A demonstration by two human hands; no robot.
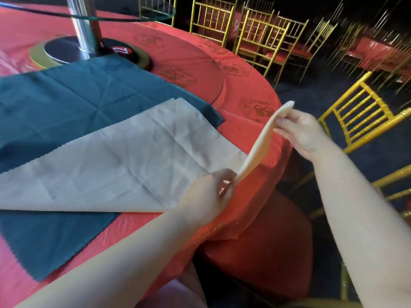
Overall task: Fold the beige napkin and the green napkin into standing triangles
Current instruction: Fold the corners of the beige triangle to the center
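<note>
The beige napkin (124,161) lies spread on top of the dark green napkin (66,101), which lies flat on the red tablecloth. My right hand (302,132) pinches the beige napkin's right corner and holds it lifted above the table edge. My left hand (211,192) pinches the same cloth lower down, at its near right edge by the table rim. The strip of beige cloth between my two hands stands up off the table.
The round table (244,90) has a red cover, a glass turntable (142,14) on a chrome post (86,27) and a black-and-gold base. Gold chairs (262,36) stand behind and to the right (355,112); a red seat (266,236) sits under the near edge.
</note>
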